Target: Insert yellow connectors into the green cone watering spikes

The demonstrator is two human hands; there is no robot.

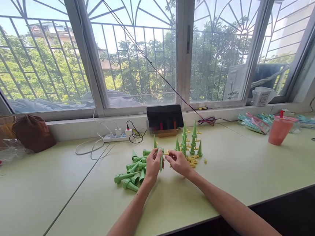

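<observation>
My left hand [152, 165] is closed around a green plastic watering spike [161, 164], its point tilted downward. From the right, my right hand [180, 163] pinches a small yellow valve [166, 153] against the side of that spike, near its wide end. Whether the valve is seated in the spike cannot be made out. Left of my hands lies a loose pile of green spikes [129, 185]. Behind and right of my right hand, several spikes with yellow valves stand point up, some stacked in columns [193, 140]. Loose yellow valves [192, 162] lie beside my right wrist, partly hidden by it.
A dark-screened tablet [164, 116] leans by the window ledge. White cables run from a power strip [114, 137] at the back left. On the right are a red drink cup [280, 131] and bagged items [253, 123]. A brown pouch [33, 132] sits far left.
</observation>
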